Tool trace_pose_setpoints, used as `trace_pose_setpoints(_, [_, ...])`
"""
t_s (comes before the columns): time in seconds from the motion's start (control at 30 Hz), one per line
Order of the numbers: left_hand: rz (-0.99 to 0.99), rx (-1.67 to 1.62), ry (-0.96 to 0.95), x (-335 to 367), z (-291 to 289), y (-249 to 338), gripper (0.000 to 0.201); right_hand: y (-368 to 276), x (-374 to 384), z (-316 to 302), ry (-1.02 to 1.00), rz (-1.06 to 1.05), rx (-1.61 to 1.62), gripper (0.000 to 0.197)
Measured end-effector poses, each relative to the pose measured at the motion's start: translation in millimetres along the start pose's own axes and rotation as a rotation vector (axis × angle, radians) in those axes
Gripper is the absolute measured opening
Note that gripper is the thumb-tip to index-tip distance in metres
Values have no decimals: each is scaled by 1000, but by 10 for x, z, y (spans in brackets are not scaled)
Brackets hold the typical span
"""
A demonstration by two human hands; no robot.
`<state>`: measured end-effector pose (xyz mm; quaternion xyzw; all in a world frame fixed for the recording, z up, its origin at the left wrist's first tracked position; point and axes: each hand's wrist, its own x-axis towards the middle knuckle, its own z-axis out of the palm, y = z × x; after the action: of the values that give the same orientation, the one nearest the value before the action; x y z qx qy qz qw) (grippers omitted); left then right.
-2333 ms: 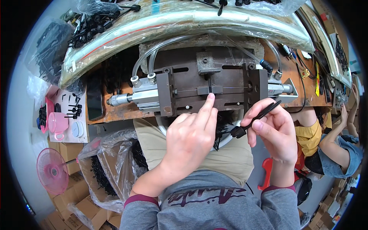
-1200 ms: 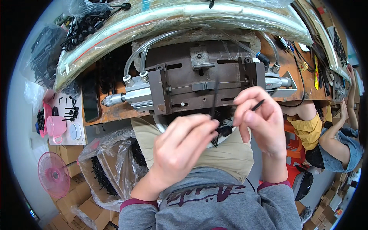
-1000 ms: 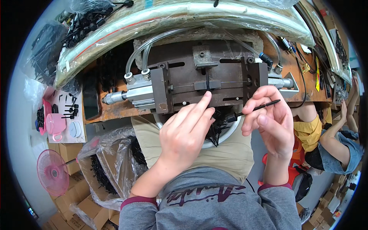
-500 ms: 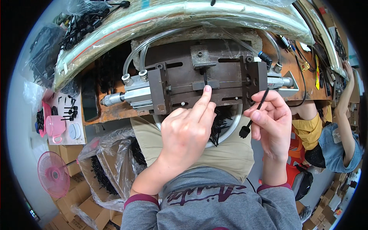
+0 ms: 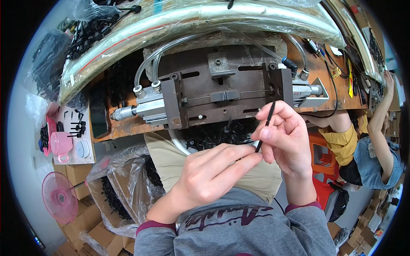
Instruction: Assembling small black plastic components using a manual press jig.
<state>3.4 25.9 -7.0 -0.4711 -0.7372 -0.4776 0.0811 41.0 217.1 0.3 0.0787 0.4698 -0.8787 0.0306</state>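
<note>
In my right hand (image 5: pixel 288 143) I hold a thin black brush wand (image 5: pixel 270 114), pinched upright between thumb and fingers with its bristled end up. My left hand (image 5: pixel 215 173) reaches across, its fingertips closed at the wand's lower end, which they hide. Just beyond my hands stands a brown metal fixture (image 5: pixel 200 87). At its middle, a pair of small grey jaw blocks (image 5: pixel 225 96) sits in line with thin rods from both sides. A bowl of black wands (image 5: pixel 218 133) rests on my lap beneath the fixture, partly covered by my hands.
Silver air cylinders (image 5: pixel 149 110) with clear hoses flank the fixture. Left are a pink cup (image 5: pixel 62 143), a pink fan (image 5: pixel 60 196) and a plastic-lined box (image 5: pixel 124 187). A plastic-wrapped roll (image 5: pixel 205 19) lies behind. At right, another person (image 5: pixel 376 158) sits near an orange stool (image 5: pixel 320 155).
My left hand has left the jaw blocks and come down to the wand in my right hand. The black piece standing at the blocks is gone. My right hand has shifted left.
</note>
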Motion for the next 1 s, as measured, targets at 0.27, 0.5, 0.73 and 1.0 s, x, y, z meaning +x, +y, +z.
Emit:
trace_pose_setpoints(0.27, [-9,-63,32,-9,-77,59,33,-19,53,-16,-12,-49,-14,22])
trace_pose_setpoints(0.5, [32,-28,11,-68,-76,64,32,-17,25,11,-34,-27,12,17])
trace_pose_setpoints(0.73, [5,-72,6,-87,-87,82,31,15,-5,49,-4,-102,-94,11])
trace_pose_setpoints(1.0, [-7,-87,14,-115,-56,62,31,42,-22,56,14,-104,-101,9])
